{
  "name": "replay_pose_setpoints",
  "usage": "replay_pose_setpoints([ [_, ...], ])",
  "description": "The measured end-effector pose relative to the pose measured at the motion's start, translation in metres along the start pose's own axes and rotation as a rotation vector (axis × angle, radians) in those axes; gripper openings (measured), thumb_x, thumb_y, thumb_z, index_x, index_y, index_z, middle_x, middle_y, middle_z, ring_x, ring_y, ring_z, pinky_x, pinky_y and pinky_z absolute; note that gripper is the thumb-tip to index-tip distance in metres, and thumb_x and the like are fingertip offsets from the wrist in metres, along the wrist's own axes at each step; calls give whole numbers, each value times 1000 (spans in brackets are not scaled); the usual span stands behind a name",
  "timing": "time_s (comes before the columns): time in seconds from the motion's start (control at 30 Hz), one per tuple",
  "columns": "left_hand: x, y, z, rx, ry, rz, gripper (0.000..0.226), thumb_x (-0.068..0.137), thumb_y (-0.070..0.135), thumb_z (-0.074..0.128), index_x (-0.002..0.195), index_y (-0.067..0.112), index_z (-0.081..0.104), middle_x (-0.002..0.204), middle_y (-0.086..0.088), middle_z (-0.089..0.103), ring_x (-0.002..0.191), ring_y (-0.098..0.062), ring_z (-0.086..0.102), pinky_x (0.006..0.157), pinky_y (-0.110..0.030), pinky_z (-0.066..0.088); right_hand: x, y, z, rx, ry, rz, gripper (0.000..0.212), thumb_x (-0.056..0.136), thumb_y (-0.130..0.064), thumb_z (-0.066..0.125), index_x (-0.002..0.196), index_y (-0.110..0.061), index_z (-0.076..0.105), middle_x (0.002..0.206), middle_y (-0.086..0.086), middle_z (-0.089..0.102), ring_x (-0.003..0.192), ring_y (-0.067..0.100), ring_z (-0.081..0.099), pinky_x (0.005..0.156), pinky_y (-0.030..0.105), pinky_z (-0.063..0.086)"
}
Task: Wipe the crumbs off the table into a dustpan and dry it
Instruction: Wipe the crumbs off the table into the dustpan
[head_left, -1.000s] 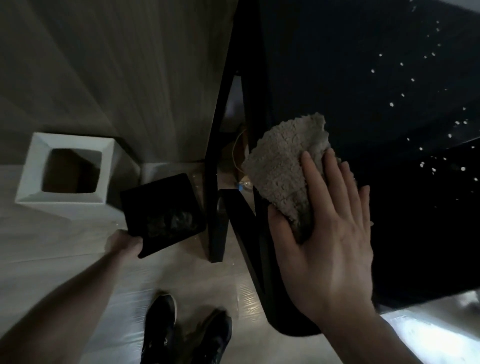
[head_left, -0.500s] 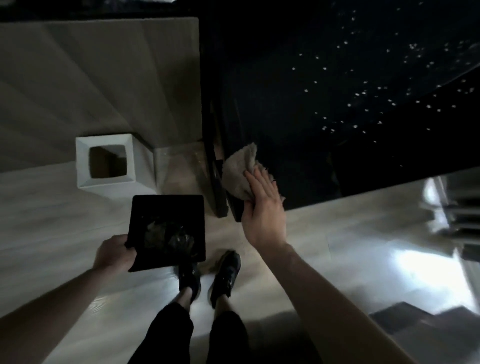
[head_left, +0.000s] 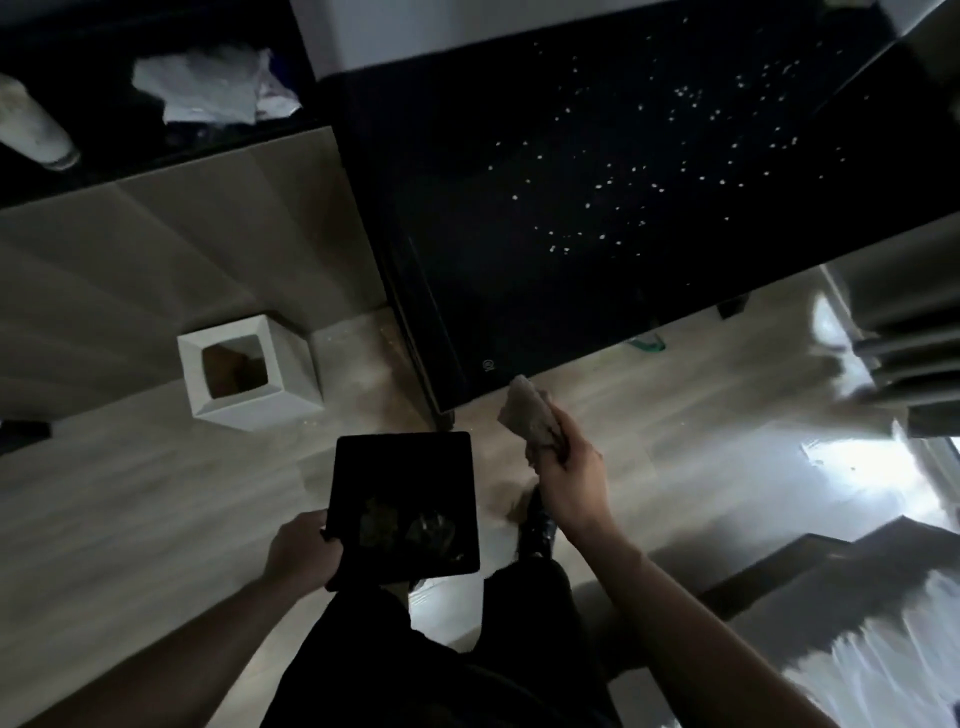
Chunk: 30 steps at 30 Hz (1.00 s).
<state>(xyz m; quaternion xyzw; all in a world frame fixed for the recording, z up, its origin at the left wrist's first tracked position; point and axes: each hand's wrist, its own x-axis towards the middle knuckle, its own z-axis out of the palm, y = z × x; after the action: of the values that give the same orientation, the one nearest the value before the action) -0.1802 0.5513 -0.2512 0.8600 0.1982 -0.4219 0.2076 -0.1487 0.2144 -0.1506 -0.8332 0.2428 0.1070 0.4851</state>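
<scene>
Standing beside the dustpan (head_left: 402, 488), a white bin (head_left: 249, 379) faces the crumb-strewn table (head_left: 571, 260).

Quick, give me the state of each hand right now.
Left hand: closed on the dustpan edge.
Right hand: closed on the cloth.

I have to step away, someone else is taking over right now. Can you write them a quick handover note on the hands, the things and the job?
Left hand: grips the black dustpan by its near left corner, held over the floor; some debris lies in it.
Right hand: closed on the bunched cloth, just off the table's near corner.
Table: many crumbs scattered across its far part.
White bin stands on the floor to the left.
Done: some sweepings collected. Left: wipe the remaining crumbs into the dustpan, then dry the table.
</scene>
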Motion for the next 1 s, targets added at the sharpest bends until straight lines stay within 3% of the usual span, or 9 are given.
replay_pose_setpoints([
  [0.1,-12,32,15,-22,19,4,36,91,20,59,121,27,76,116,-10,78,107,-33,73,79,-35,52,6,11,-31,69,-14,47,54,96,-6,52,144,-30,55,89,1,74,70,20,66,59,35,55],
  [0.2,-27,72,36,-78,34,10,28,88,18,59,106,27,79,109,-8,80,104,-32,74,77,-32,51,21,25,-65,97,-43,61,50,94,-8,51,136,-33,61,85,-1,73,68,18,66,55,28,52],
  [0.3,-39,109,59,-123,54,-22,29,85,13,59,102,21,81,102,-8,81,98,-32,75,74,-29,51,46,41,-97,114,-99,67,41,93,-16,52,129,-33,62,81,-7,70,63,13,62,57,34,51],
  [0.5,-63,179,98,-247,89,-99,17,81,4,62,88,10,77,84,-11,76,88,-32,76,68,-25,45,89,43,-164,51,-157,32,36,98,-25,54,131,-37,62,86,-12,70,63,4,63,60,28,52],
  [0.63,-69,206,113,-343,101,-120,22,83,8,65,96,15,82,87,-9,80,90,-30,77,71,-25,47,116,35,-191,52,-143,57,38,97,-34,56,135,-35,59,86,-7,70,65,11,63,63,33,53],
  [0.73,-68,229,114,-386,88,-113,22,83,8,64,95,14,81,88,-10,80,89,-31,76,70,-26,47,129,25,-202,61,-132,50,28,98,-25,55,125,-29,64,79,-5,68,58,9,60,54,28,51],
  [0.8,-64,244,113,-395,88,-89,19,83,8,63,91,13,80,83,-10,79,85,-31,76,68,-27,51,133,16,-209,59,-120,35,26,99,-17,53,117,-34,62,78,-5,67,60,11,60,51,24,51],
  [0.87,-60,255,110,-394,74,-68,16,84,8,63,86,16,77,78,-6,76,82,-29,76,67,-27,51,139,10,-213,69,-99,43,30,100,-15,52,118,-38,59,79,-7,66,64,9,60,52,18,51],
  [1.0,-52,264,107,-370,34,-55,17,84,8,62,83,19,75,80,-4,76,82,-28,74,71,-33,56,158,8,-222,75,-34,55,34,98,-14,53,128,-29,63,83,0,72,69,19,67,56,24,55],
])
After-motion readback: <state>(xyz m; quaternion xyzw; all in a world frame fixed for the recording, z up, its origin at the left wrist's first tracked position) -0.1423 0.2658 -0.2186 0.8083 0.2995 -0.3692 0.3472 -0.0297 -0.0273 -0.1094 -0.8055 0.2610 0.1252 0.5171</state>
